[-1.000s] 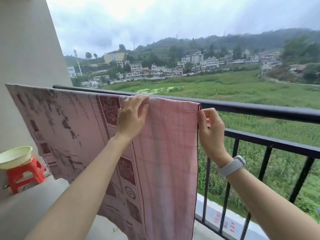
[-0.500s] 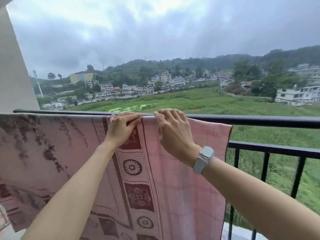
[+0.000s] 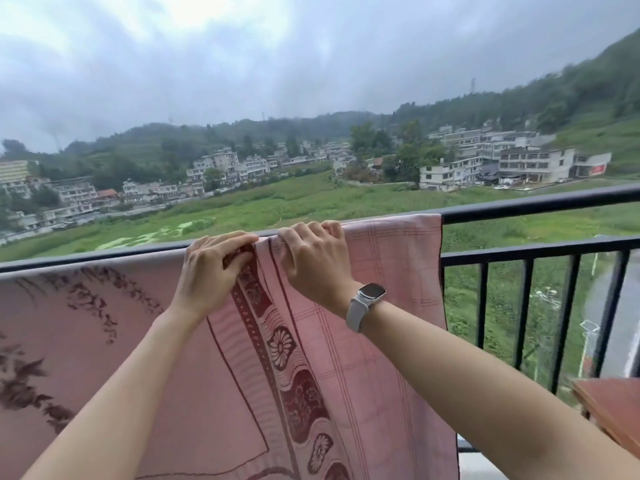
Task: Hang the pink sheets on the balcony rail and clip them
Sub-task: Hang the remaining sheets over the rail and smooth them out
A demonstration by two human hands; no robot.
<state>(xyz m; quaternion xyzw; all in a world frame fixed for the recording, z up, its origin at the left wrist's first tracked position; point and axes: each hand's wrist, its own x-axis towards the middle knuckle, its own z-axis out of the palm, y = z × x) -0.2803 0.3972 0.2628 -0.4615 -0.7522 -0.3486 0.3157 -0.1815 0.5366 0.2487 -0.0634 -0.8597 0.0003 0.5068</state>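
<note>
A pink sheet [image 3: 391, 292] with dark red flower and leaf patterns hangs over the black balcony rail [image 3: 540, 204], covering it from the left edge to right of centre. My left hand [image 3: 213, 271] grips the sheet's top fold at the rail, fingers curled over the dark patterned border. My right hand [image 3: 311, 259], with a white watch on the wrist, grips the fold just to the right of it. The two hands are almost touching. No clip shows in view.
The rail's black vertical bars [image 3: 526, 306] stand bare to the right of the sheet. A reddish-brown wooden surface [image 3: 613, 414] juts in at the lower right. Beyond the rail lie green fields, houses and hills.
My right hand moved from the sheet's right edge to the top fold beside my left hand. The view swung right and the hands now sit closer together on the rail.
</note>
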